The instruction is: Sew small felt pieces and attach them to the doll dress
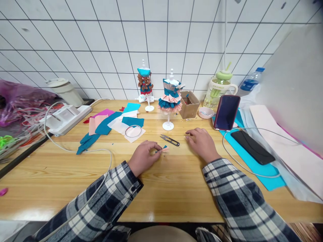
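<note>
My left hand rests on the wooden table with thumb and forefinger pinched on a small gathered scrap of pink and teal crepe paper. Just beyond it lies a pair of black-handled thread snips, untouched. To their right my right hand is low over the table, fingertips drawn together; anything between them is too small to make out. Behind the snips a mini dress form stands upright on a white base, wearing a ruffled teal and pink dress. A second dress form stands farther back, near the wall.
Teal, pink and white paper pieces and a wire ring lie left. A cardboard box, pink dish, drink jug and propped phone stand right. A white cable crosses by my left sleeve.
</note>
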Available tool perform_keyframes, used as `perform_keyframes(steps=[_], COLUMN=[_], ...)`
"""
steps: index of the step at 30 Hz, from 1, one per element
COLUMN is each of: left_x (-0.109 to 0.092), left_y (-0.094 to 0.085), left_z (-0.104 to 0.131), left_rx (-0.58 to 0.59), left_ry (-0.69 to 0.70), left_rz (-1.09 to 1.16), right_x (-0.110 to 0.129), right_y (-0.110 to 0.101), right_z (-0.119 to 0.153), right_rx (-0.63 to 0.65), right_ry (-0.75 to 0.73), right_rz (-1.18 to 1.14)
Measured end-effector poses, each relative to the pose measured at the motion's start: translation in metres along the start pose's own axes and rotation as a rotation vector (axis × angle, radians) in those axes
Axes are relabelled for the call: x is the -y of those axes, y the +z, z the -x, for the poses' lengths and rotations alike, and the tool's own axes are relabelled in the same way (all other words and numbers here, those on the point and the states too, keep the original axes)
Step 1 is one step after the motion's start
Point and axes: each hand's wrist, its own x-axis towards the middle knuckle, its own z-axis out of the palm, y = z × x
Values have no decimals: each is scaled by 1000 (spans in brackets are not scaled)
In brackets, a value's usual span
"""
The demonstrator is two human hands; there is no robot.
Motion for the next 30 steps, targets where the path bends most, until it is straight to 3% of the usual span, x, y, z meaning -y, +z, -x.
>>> perform_keyframes(steps=[5,11,15,19,23,27,30], left_x=[2,3,5,5,3,-3,-8], left_y=[4,4,5,6,8,9,8], left_z=[2,1,-2,-4,-4,-4,-3], left_rx=[-34,-35,-30,-28,-37,-24,-63], left_ry=[-45,-134,-256,-323,-375,-398,-401], left_rz=[126,109,271,390,504,616,611], right_x=[-14,0,30,71,94,97,99], right_y=[8,10,7,8,10,7,7], right_z=[-13,-20,-9,13,26,28,28], right_rx=[13,45,-1,209,306,355,373], right_ry=[-29,-33,100,257,369,545,584], right_rz=[46,21,-448,-1060,-1321,-1525,-1566])
